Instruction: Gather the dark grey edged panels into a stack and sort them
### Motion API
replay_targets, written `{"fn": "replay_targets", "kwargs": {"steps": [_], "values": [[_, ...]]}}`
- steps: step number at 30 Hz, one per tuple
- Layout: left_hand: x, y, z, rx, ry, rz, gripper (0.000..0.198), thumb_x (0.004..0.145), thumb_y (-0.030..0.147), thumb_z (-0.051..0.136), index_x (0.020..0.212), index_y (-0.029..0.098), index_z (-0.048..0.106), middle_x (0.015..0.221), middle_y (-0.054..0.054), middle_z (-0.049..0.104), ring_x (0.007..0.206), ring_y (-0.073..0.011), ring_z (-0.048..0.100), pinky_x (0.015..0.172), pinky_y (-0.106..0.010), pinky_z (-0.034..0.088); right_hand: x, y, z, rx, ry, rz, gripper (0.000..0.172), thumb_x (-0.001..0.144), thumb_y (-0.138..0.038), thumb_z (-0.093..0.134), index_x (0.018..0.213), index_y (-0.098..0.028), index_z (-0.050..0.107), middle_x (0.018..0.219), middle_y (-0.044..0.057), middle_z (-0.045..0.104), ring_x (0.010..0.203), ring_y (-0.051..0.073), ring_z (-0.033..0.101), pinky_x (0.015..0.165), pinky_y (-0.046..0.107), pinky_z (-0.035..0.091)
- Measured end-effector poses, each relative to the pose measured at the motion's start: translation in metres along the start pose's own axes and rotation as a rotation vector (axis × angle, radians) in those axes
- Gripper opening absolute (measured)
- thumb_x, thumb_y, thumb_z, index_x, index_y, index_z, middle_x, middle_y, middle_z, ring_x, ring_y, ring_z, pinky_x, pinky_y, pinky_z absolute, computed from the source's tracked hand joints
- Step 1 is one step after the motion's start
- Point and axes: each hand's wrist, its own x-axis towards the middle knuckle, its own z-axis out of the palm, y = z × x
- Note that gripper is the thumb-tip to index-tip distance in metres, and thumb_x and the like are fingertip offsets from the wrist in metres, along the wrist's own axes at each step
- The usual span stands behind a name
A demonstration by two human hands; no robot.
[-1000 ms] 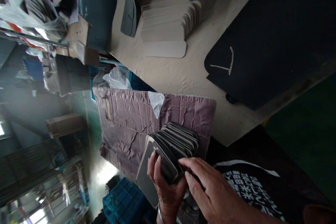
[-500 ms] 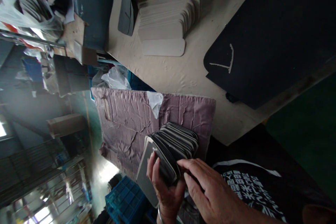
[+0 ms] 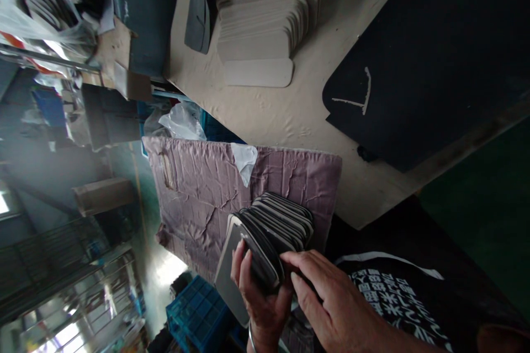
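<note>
**Edge handling of dark pieces: left grip sound, right contact part hidden**

The fanned stack of dark, pale-edged pieces [image 3: 285,218] leans over the mauve cloth [image 3: 199,176], its nearest pieces within the left fingers and the rest spread just beyond the fingertips.

Left hand [image 3: 260,298]: two fingers lie slightly apart across the nearest face, and the thumb side bears on the near edge, clamping the front pieces. Right hand [image 3: 327,292]: index and next finger are a little separated, the index tip at the stack's near edge. Whether it pinches a piece cannot be told.

Beyond the left fingertips, a white scrap [image 3: 244,160] lies on the cloth; farther off, pale strips [image 3: 256,44] stand fanned on the table [image 3: 273,113].

In my judgement, good practice here is firm, even left pressure, so the fan does not slide, with light right-fingertip contact on one edge at a time. Uneven pressure could let pieces skew.
</note>
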Motion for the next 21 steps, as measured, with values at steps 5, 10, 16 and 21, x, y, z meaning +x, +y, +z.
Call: {"fn": "replay_targets", "kwargs": {"steps": [5,10,16,21], "values": [[-0.004,-0.002,-0.001,0.003,0.007,-0.009,0.072,0.069,0.016,0.066,0.133,0.017,0.032,0.133,-0.019,0.039,0.124,-0.0333,0.038,0.097,-0.055,0.036,-0.003,0.005,-0.006,-0.071,0.058,-0.053,0.028,0.091,-0.013,0.035,0.115,-0.017,0.049,0.104,0.007,0.06,0.097,0.015,0.056,0.085,0.029,0.049],[-0.006,-0.005,-0.001,-0.002,-0.007,-0.044,0.072,0.068,0.015,0.066,0.132,0.017,0.032,0.133,-0.02,0.038,0.125,-0.0354,0.036,0.097,-0.058,0.034,-0.011,0.02,-0.014,-0.175,0.123,-0.069,0.033,0.092,-0.012,0.036,0.123,-0.021,0.041,0.107,0.007,0.057,0.1,0.016,0.054,0.085,0.033,0.05],[-0.007,-0.003,0.0,-0.034,-0.003,-0.04,0.071,0.069,0.013,0.064,0.132,0.017,0.032,0.133,-0.021,0.036,0.124,-0.0357,0.036,0.097,-0.059,0.034,-0.012,0.028,-0.014,-0.226,0.11,-0.065,0.038,0.093,-0.013,0.034,0.13,-0.021,0.034,0.11,0.009,0.056,0.102,0.018,0.052,0.085,0.036,0.05],[-0.003,-0.001,0.001,-0.061,-0.009,-0.037,0.069,0.069,0.012,0.063,0.131,0.016,0.033,0.133,-0.021,0.037,0.125,-0.0329,0.037,0.099,-0.052,0.034,-0.009,0.029,-0.012,-0.226,0.073,-0.045,0.038,0.092,-0.013,0.034,0.13,-0.015,0.037,0.107,0.01,0.057,0.099,0.02,0.053,0.084,0.039,0.052]]}}
